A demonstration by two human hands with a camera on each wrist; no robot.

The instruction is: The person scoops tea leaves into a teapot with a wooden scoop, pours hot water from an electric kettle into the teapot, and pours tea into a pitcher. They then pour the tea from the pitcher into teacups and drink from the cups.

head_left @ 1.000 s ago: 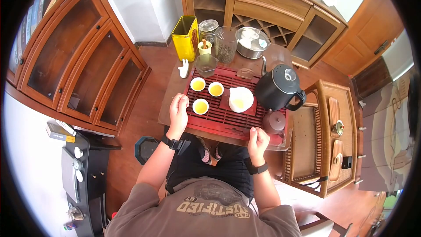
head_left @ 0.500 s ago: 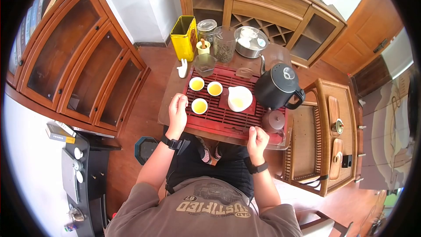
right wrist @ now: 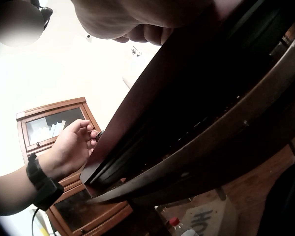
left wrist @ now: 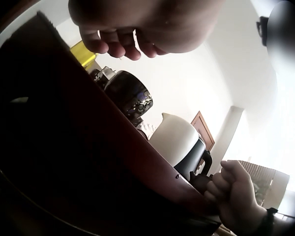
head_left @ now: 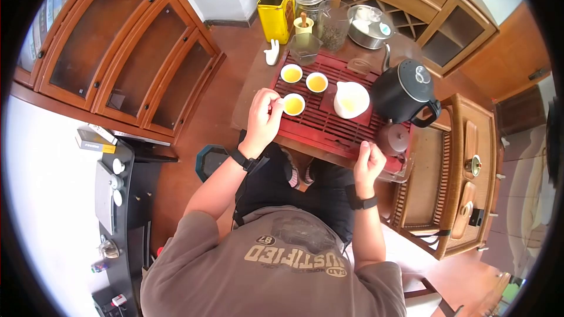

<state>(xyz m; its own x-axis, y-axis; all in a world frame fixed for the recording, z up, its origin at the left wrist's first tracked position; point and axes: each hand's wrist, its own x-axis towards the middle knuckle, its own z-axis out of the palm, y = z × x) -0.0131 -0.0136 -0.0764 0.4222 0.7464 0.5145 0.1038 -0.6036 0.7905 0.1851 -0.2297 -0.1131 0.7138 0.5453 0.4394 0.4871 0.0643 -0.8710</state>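
On the slatted red tea tray (head_left: 305,135) stand several small white cups of yellow tea. My left hand (head_left: 262,118) is at the tray's left side, its fingers bent, the thumb and forefinger right by the nearest cup (head_left: 294,105). Seen from the left wrist, those fingers (left wrist: 130,50) curl above the dark, patterned outside of a cup (left wrist: 130,93), with a gap between. My right hand (head_left: 369,163) holds nothing; its fingers are curled in at the tray's front edge, near the brown clay teapot (head_left: 392,138). A white pitcher (head_left: 351,100) of tea stands between the hands, farther back.
Right of the pitcher stands a black kettle (head_left: 406,93). Behind the tray are a yellow tin (head_left: 276,14), glass jars and a round steel pan (head_left: 370,29). A white hand-shaped figurine (head_left: 271,53) stands at the left. A wicker cart (head_left: 432,170) flanks the table.
The head view has tilted and shifted, so the table sits higher and more to the right. My left hand has come closer to the nearest cup. My right hand keeps its place at the tray edge.
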